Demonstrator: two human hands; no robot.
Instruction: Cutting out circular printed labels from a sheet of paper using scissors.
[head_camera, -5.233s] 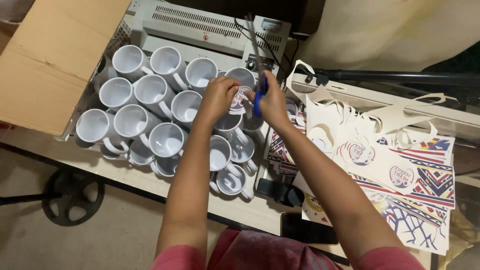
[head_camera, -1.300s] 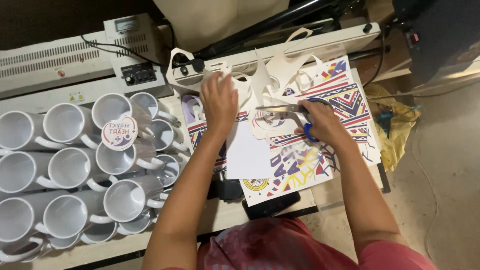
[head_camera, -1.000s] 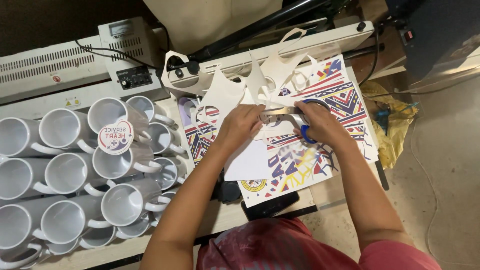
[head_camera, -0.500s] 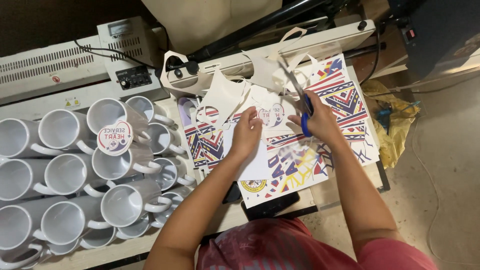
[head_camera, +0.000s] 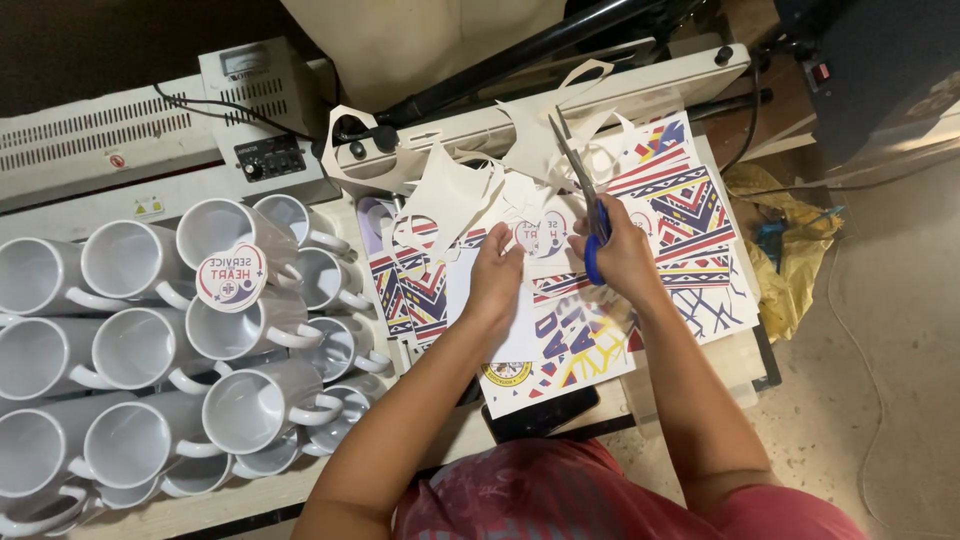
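Head view, right hand (head_camera: 622, 255) gripping blue-handled scissors (head_camera: 583, 197), round label (head_camera: 230, 277) atop mugs (head_camera: 150, 345)

Blue-handled scissors (head_camera: 583, 200) cross red, blue and yellow patterned printed sheets (head_camera: 690, 225); left of the sheets, white mugs (head_camera: 130, 350).

Rough count from where I'm standing: about sixteen white mugs (head_camera: 130, 345) stacked at my left, some half hidden so don't quote me. One round cut-out sticker (head_camera: 231, 278) sits on a mug. One pair of blue-handled scissors (head_camera: 585, 205), one dark phone (head_camera: 545, 413), and several printed sheets (head_camera: 690, 215) I can't count exactly.
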